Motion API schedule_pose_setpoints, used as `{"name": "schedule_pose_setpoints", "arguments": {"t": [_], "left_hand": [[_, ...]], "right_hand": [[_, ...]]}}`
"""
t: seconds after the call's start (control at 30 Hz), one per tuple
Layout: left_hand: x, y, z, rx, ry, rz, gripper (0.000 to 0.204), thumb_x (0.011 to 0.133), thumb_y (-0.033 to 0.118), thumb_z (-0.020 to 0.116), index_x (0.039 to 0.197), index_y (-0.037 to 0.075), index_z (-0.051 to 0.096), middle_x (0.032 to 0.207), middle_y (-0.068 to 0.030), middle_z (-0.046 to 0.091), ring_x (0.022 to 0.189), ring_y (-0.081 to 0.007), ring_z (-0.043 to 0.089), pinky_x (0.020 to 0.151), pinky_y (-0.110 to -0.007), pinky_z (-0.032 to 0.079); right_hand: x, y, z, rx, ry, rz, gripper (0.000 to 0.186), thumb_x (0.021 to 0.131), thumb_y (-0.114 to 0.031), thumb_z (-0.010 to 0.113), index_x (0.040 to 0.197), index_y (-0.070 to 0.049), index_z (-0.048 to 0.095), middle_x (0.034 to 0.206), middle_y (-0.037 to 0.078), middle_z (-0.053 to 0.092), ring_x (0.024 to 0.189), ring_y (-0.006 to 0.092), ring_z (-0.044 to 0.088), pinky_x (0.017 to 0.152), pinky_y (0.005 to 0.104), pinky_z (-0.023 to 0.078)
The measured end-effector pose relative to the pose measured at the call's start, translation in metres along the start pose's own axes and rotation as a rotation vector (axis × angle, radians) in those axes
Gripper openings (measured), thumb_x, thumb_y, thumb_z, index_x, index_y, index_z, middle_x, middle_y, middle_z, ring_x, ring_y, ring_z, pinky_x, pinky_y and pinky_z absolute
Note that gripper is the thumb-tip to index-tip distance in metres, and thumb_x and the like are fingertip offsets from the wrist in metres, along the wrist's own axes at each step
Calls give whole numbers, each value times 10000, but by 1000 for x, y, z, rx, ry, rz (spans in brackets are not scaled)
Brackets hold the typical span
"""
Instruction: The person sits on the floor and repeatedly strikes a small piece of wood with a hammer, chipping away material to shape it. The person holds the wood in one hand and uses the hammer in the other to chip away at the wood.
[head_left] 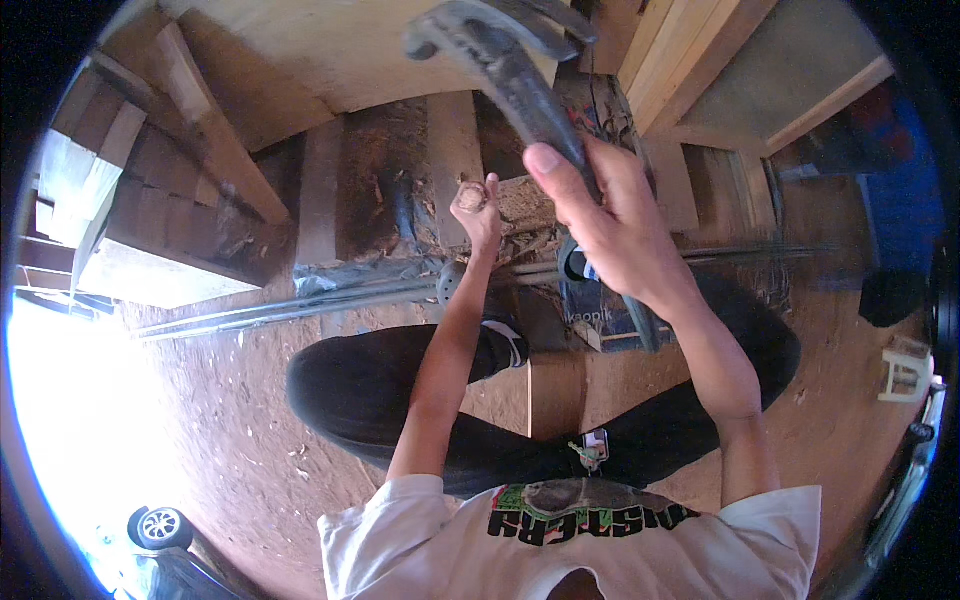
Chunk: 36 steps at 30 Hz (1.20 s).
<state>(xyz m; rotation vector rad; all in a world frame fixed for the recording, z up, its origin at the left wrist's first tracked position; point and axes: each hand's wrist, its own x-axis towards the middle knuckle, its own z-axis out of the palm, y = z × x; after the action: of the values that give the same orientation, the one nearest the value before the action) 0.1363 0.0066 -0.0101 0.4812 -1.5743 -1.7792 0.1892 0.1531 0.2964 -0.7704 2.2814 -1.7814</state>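
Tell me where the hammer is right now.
In the head view, the hammer is in the person's right hand, near the top centre, its head pictured above the left hand.

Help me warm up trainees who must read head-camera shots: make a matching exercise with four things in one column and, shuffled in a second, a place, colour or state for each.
Column 1
1. Hammer
2. Left hand
3. Car wheel
4. Trousers

Column 2
A. Near the lower left of the picture
B. Black, on the person's bent legs
C. Held up in the right hand
D. Curled around a light brown piece

Right pairs: 1-C, 2-D, 3-A, 4-B
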Motion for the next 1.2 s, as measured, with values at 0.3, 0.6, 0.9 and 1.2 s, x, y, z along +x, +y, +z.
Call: {"name": "schedule_pose_setpoints", "arguments": {"t": [0.3,0.6,0.9,1.2], "left_hand": [[-7,-3,-5,12,-178,-126,159,857,170,642,855,28,570,814,-23,608,760,-146,560,684,-322,467],[-12,0,5,-167,-8,-111,86,760,25,689,728,-4,615,694,-6,623,639,-112,567,595,-276,461],[10,-5,5,118,-299,62,125,836,117,664,833,-8,674,754,-26,659,680,-127,575,651,-296,477],[56,-51,58,364,-300,41,367,823,287,707,674,-31,602,618,-168,612,564,-284,571,573,-392,441]], "right_hand": [[-11,122,40,-563,-247,398,523,952,-464,516,843,43,587,640,174,565,547,245,525,551,373,429],[-6,83,25,-389,-115,19,475,962,-395,530,804,53,549,572,164,494,533,220,493,534,384,423],[-25,122,8,-345,-136,415,515,938,-503,531,757,-20,514,601,59,491,538,164,481,510,339,400],[-62,96,-23,332,211,861,454,930,-539,528,757,-129,444,556,-80,363,404,15,322,351,202,244]]}}
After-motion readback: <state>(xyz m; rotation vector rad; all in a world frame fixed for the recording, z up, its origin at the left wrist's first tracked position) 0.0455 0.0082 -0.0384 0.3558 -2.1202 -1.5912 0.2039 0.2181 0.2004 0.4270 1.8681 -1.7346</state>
